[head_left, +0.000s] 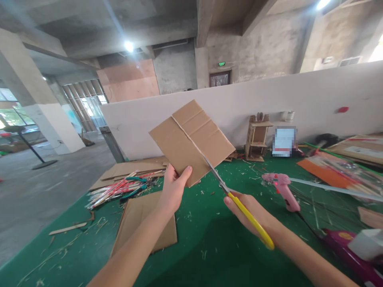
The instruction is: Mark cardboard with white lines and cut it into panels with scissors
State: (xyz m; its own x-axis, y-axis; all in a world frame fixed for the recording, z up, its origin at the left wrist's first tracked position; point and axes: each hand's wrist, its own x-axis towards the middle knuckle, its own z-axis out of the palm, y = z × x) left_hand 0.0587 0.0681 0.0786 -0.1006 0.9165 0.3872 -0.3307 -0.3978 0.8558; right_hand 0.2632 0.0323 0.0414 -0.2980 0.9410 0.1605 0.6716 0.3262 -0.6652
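My left hand [172,187] pinches the lower corner of a brown cardboard sheet [182,147] and holds it up above the green table [209,247]. My right hand [249,213] grips yellow-handled scissors [236,201]. Their blades run up into the sheet along a cut line that goes from its lower right edge toward its upper left edge. The sheet is tilted like a diamond, with printed fold lines on its right half.
A pink glue gun [283,187] lies right of my right hand. Flat cardboard pieces [140,223] and a pile of coloured sticks [119,187] lie to the left. A small wooden model [257,137] stands by the white partition. Packaged materials [338,171] and a purple tool [350,247] sit at right.
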